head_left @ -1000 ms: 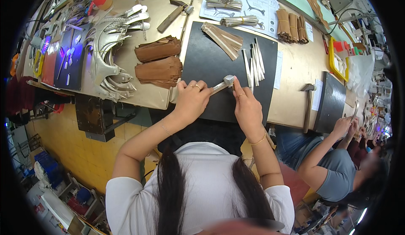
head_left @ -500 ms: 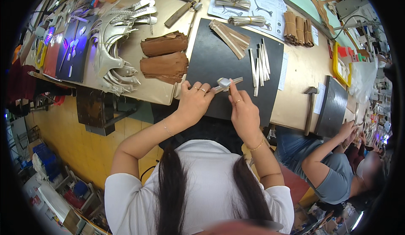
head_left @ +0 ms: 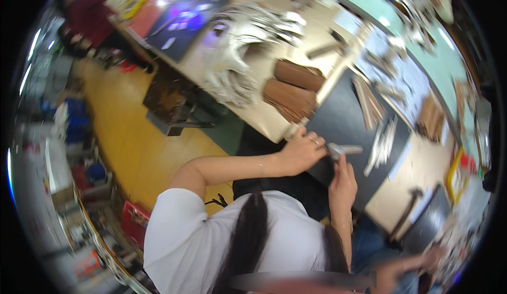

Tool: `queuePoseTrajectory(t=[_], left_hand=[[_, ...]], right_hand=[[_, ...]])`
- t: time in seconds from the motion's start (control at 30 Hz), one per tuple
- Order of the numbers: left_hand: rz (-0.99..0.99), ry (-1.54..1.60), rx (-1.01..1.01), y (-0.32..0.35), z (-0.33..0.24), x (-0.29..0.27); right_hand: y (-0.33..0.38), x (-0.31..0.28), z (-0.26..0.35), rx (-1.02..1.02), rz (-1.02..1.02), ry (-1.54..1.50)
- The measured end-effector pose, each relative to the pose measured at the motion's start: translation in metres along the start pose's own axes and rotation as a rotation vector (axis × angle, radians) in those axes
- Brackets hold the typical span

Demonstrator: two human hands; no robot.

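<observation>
Fingers curled, my left hand (head_left: 303, 152) grips one end of a narrow pale strip (head_left: 350, 149) at the near edge of the black mat (head_left: 338, 115). My right hand (head_left: 343, 182) is close beside it, closed on a small silver metal tool (head_left: 335, 150) with a rounded head. That head lies over the strip, and its exact kind is blurred. Farther back on the mat lies a bundle of brown and cream strips (head_left: 368, 104). Several loose white strips (head_left: 381, 145) lie to its right.
Left of the mat are stacked brown leather pieces (head_left: 289, 98) and a pile of silvery cut straps (head_left: 232, 67). A hammer (head_left: 328, 47) lies behind, another hammer (head_left: 406, 215) at right. Rolled brown bundles (head_left: 431, 119) lie at far right. A person's arm (head_left: 406, 266) shows at lower right.
The view has swung left, so the table appears shifted right and tilted, with motion blur. Both hands stay close together at the strip, and the silver tool is still over it.
</observation>
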State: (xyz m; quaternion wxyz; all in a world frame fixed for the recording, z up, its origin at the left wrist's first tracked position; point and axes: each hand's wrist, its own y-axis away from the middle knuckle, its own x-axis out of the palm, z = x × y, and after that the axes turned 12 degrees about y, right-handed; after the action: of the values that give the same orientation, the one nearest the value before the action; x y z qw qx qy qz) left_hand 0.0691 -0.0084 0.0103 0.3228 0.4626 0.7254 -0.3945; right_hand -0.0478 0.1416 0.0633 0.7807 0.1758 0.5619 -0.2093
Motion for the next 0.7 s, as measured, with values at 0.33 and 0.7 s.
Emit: queuePoseTrajectory(t=[0.33,0.7], left_hand=[[-0.149,0.184,-0.032,0.006,0.006,0.004],[-0.165,0.197,-0.048,0.007,0.005,0.006]], right_hand=[[0.001,0.005,-0.01,-0.019,-0.011,0.007],[-0.005,-0.004,0.006,0.037,0.043,-0.021]])
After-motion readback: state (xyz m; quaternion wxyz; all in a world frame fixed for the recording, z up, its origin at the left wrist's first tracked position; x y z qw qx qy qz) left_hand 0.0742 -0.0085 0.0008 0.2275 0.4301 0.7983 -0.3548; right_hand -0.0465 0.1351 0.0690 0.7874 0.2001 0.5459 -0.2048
